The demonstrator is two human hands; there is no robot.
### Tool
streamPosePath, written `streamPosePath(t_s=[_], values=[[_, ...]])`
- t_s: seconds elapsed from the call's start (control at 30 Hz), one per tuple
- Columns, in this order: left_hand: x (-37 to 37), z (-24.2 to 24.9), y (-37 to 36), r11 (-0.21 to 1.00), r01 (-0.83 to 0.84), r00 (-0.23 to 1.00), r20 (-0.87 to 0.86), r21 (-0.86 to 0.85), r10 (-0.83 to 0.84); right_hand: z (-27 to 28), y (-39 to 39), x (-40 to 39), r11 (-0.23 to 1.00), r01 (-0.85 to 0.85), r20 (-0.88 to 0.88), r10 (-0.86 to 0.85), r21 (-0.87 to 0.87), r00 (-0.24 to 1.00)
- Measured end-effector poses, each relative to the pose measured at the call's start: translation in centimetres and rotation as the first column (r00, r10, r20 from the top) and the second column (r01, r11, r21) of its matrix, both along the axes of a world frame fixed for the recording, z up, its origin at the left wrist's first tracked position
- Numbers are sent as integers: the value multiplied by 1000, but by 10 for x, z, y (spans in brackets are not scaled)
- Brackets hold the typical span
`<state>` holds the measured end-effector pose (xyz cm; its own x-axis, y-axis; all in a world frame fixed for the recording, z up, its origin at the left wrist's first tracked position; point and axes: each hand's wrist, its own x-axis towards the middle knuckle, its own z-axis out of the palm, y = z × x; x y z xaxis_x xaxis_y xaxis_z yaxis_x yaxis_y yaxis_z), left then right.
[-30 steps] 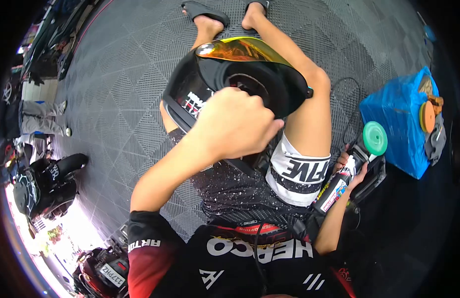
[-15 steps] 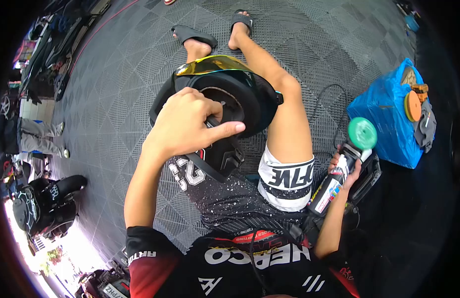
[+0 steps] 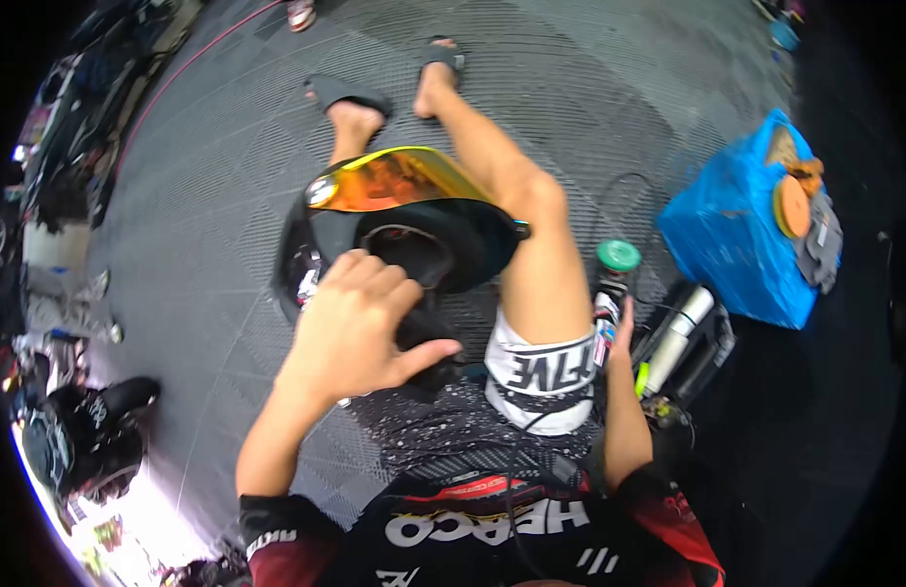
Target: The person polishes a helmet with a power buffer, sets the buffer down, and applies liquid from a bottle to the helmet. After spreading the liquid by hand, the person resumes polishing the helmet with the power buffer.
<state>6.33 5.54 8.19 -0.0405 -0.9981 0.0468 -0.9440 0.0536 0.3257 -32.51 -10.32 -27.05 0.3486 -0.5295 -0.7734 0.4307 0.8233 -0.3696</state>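
Note:
A black motorcycle helmet with a raised orange-yellow mirrored visor rests between my legs, its opening toward me. My left hand grips its lower rim, fingers curled over the edge and thumb stretched out to the right. Beside my right thigh, my right hand is wrapped around a small polisher, whose green round pad points away from me. Part of the polisher's body is hidden by the hand and thigh.
At right stands a blue plastic-covered box with an orange pad and grey cloth. A white cylinder lies in a dark case near my right arm. A motorcycle is at left; another person's foot shows at top.
My right hand has brought the polisher left, from over the case to beside my thigh, turning the pad away. The helmet has tilted slightly, with my left hand still gripping its rim.

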Motion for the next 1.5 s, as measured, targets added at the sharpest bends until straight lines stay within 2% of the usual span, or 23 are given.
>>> streamPosePath(t_s=[0.1, 0.13, 0.2, 0.3, 0.33, 0.4, 0.47, 0.5, 0.53, 0.6, 0.67, 0.73, 0.8, 0.83, 0.87, 0.93, 1.0, 1.03, 1.13, 1.27, 1.33, 1.43, 1.5], values=[[1, -6, 4, 998, -15, 1000, -24, -57, 14, -29, 32, -16, 991, -49, 98, 37, 122, 994], [0, -9, 5, 997, -31, 999, -34, -77, 28, -4, 40, -4, 987, -76, 90, 63, 140, 994], [-4, -11, 6, 994, -73, 997, -29, -80, 71, 4, 45, -7, 983, -170, 50, 167, 64, 985], [-12, -25, 11, 973, -177, 984, -39, -149, 173, -16, 42, -29, 942, -314, -262, 334, 115, 906], [-14, -25, 11, 952, -232, 973, -57, -200, 226, -11, 40, -33, 920, -393, -422, 361, 13, 832], [-15, -23, 15, 866, -442, 897, -126, -232, 424, -9, 20, -44, 813, -570, -660, 494, 119, 566], [-10, -30, 19, 639, -642, 757, -219, -424, 615, 5, -2, -54, 535, -837, -975, 99, -115, 197], [-9, -43, 25, 499, -747, 652, -336, -440, 680, 47, -6, -26, 601, -733, -913, 16, -318, 409], [-7, -53, 32, 445, -823, 567, -551, -352, 612, 107, -2, 20, 646, -583, -803, -78, -492, 591], [-10, -64, 34, 402, -883, 426, -769, -240, 477, 212, 22, 100, 465, -570, -641, 5, -677, 767], [-15, -70, 39, 399, -872, 459, -756, -284, 466, 273, 47, 163, -86, -832, -808, -204, -548, 553], [-21, -73, 46, 389, -859, 492, -744, -333, 452, 302, 76, 217, -328, -811, -781, -255, -485, 570], [-24, -75, 57, 388, -867, 474, -753, -311, 457, 297, 103, 252, -251, -734, -745, -69, -631, 664], [-27, -84, 62, 345, -895, 402, -845, -282, 351, 298, 109, 264, -61, -736, -738, 109, -674, 666], [-32, -90, 65, 190, -964, 233, -938, -188, 257, 298, 113, 272, 130, -733, -685, 281, -667, 673], [-21, -101, 90, 115, -967, -244, -959, 229, -142, 277, 108, 274, 222, -574, -498, 318, -788, 807], [2, -113, 117, 625, -700, -671, -618, 345, -411, 269, 99, 265, 240, -527, -408, 406, -816, 818], [8, -107, 117, 682, -616, -754, -544, 393, -368, 264, 89, 261, 208, -499, -385, 419, -841, 822], [3, -85, 105, 683, -549, -801, -535, 481, -267, 258, 53, 248, 40, -550, -482, 431, -834, 763], [-6, -103, 83, 764, -535, -793, -525, 360, -309, 244, 22, 249, 14, -514, -429, 531, -858, 731], [-21, -127, 74, 736, -564, -784, -524, 374, -334, 231, 6, 254, -182, -497, -517, 488, -848, 703], [-31, -161, 74, 741, -573, -799, -440, 350, -410, 219, 4, 253, -184, -655, -652, 467, -733, 598], [-35, -171, 73, 732, -597, -785, -430, 329, -447, 223, 18, 248, -150, -687, -676, 416, -711, 609]])
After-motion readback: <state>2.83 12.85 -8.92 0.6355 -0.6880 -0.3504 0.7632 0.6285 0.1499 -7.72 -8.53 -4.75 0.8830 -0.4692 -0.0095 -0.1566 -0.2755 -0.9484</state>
